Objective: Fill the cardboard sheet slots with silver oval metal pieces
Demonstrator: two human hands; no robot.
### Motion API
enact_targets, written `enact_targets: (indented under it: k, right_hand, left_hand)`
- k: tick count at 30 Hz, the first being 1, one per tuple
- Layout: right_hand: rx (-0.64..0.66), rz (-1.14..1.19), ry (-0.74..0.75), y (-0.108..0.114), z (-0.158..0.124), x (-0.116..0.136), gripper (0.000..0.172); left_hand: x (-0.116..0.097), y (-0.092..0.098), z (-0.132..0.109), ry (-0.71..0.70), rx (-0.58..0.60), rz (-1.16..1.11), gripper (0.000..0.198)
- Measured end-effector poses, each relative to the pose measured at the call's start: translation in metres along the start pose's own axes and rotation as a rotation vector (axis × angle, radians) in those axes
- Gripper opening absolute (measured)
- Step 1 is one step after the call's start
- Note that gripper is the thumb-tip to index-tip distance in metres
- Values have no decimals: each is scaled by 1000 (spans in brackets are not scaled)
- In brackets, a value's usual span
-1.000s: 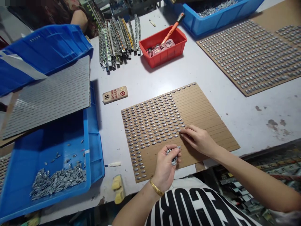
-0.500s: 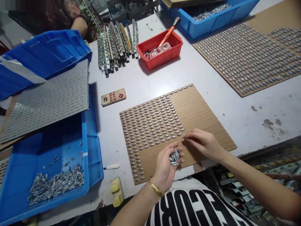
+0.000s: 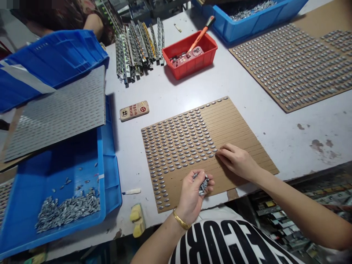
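A brown slotted cardboard sheet (image 3: 239,128) lies on the table before me, its left part filled with rows of small oval metal pieces (image 3: 178,141). My left hand (image 3: 194,194) hovers over the sheet's near edge, curled around a handful of metal pieces (image 3: 202,184). My right hand (image 3: 236,161) rests on the sheet, its fingertips pinched at the right end of a filled row, pressing a piece I can barely make out.
A blue bin (image 3: 52,200) with loose metal pieces sits at the left under a filled grey sheet (image 3: 57,113). A phone (image 3: 134,110), a red tray (image 3: 191,55), metal strips (image 3: 137,44), another blue bin (image 3: 253,14) and a filled cardboard (image 3: 297,66) lie beyond. Another person sits far left.
My right hand went from the row's end down toward my left hand, then back up to the row's end. The left hand opened slightly, showing its pieces.
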State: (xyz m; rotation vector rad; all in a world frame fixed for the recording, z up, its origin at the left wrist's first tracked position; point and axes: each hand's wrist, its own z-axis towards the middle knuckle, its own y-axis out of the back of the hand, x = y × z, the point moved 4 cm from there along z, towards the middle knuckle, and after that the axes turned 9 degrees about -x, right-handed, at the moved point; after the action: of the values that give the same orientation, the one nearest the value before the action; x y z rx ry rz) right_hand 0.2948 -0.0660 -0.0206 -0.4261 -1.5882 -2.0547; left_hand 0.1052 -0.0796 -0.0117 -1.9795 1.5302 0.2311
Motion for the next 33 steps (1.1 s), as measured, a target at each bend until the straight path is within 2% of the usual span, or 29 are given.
enact_targets:
  k: [2, 5, 10, 16, 20, 22, 25, 27, 31, 33]
  right_hand:
    - [-29, 75, -27, 4, -1, 10, 20]
    - [-27, 292, -61, 7, -1, 37, 20]
    - [189, 667, -148, -9, 5, 84, 21]
    - [493, 1110, -542, -53, 7, 101, 29]
    - [627, 1179, -663, -72, 4, 117, 30]
    - [632, 1196, -658, -77, 5, 127, 28]
    - [509, 1135, -599, -79, 11, 139, 23]
    - [432, 1051, -525, -79, 15, 145, 18]
    - [434, 900, -376, -80, 20, 155, 14]
    - [351, 753, -275, -81, 23, 153, 11]
  left_hand:
    - [-1, 3, -2, -5, 12, -16, 26]
    - [-2, 9, -4, -23, -3, -40, 29]
    - [-6, 24, -9, -86, -75, -49, 35]
    - [-14, 49, -21, -116, -98, -103, 36]
    - [-19, 71, -26, -128, -137, -134, 40]
    - [-22, 81, -28, -134, -152, -143, 40]
    - [-28, 96, -28, -149, -150, -146, 38]
    - [-33, 104, -28, -171, -140, -131, 36]
    - [-40, 118, -28, -195, -146, -101, 32]
    - [-45, 123, -29, -211, -150, -119, 29]
